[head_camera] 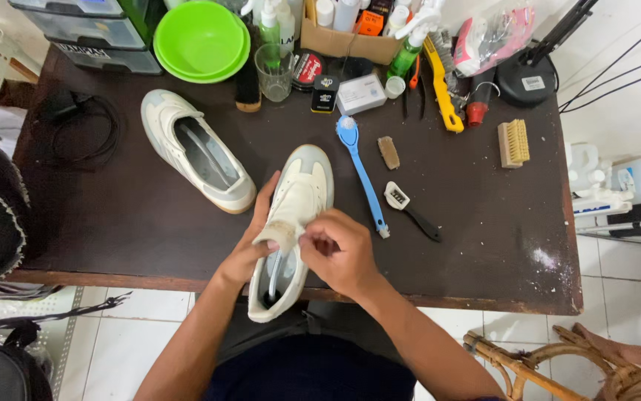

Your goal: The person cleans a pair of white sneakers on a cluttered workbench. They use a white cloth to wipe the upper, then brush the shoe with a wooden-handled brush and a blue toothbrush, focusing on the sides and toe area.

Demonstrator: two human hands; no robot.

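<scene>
Both hands [298, 252] gripping shoe [302, 200] overhanging table edge [149, 281]

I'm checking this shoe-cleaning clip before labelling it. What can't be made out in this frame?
Head view only:
- Right hand: fingertips curl under, hiding what they pinch at the shoe tongue.
- Left hand: palm side hidden behind the shoe.
- Bottles at the top: cut off by the edge.
- Chair: cut off at the bottom right.
- Second shoe: far side unseen.

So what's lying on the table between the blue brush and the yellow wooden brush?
In the head view, between the blue brush and the wooden brush lie a small brown brush and a black-handled brush.
</scene>
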